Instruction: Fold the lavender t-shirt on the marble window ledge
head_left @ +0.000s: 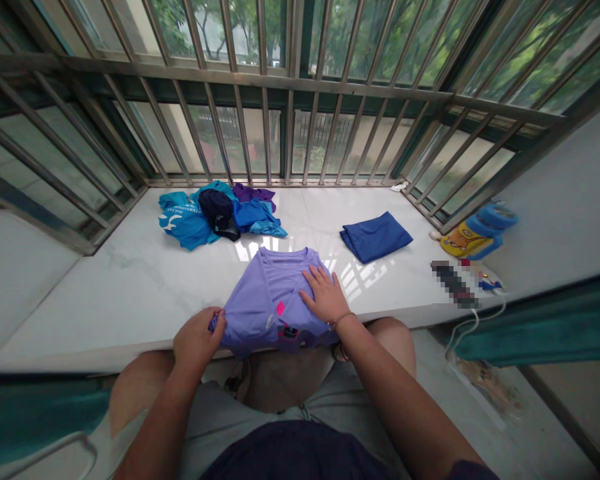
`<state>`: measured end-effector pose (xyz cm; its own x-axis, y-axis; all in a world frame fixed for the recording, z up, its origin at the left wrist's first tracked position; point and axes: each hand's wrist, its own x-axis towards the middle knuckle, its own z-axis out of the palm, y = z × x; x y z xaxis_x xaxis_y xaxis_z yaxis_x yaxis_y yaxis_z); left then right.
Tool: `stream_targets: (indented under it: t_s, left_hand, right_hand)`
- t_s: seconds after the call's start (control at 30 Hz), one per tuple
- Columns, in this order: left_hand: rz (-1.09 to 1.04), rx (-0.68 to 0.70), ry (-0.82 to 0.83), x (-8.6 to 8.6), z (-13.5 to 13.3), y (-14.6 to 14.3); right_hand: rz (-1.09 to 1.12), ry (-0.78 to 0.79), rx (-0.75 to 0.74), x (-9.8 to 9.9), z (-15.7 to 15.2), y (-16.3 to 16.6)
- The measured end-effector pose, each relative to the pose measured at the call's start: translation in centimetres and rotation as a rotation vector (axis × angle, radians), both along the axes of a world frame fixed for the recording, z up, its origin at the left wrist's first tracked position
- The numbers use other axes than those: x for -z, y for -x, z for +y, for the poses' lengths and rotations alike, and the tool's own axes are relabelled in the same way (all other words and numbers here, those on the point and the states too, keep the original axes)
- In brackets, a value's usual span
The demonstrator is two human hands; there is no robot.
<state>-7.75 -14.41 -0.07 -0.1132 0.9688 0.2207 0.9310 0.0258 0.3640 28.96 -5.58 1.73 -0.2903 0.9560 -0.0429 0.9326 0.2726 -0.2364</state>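
Note:
A lavender T-shirt (250, 293) lies on the white marble-patterned sill (130, 287), its neckline toward the window and its lower part hanging over the front edge. At the shirt's left side, my left hand (199, 337) is closed, pinching a bit of its fabric. My right hand (325, 293) rests flat on the right part of the shirt with fingers spread. Pink and dark printed marks show on the shirt's front near the edge. Farther back on the right lies a folded dark blue cloth (376, 237).
A heap of crumpled clothes (185, 220) in blue, navy and purple sits at the back left. On the right stand a yellow and blue bottle (467, 237) and a blurred-out dark object (453, 283) with a white cable (467, 327). Metal bars (290, 133) line the window.

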Motion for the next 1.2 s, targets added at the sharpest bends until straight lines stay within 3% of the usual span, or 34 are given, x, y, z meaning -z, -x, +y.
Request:
stream_targets:
  t_s: [0.27,1.2]
  left_hand:
    - [0.095,0.031,-0.115,1.4,-0.7,-0.3]
    - [0.108,-0.019,-0.122,0.9,-0.4,-0.9]
  right_hand:
    - [0.021,-0.01,0.012,-0.1,-0.1,0.0]
    - [0.006,-0.014,0.008,0.2,0.0,0.0]
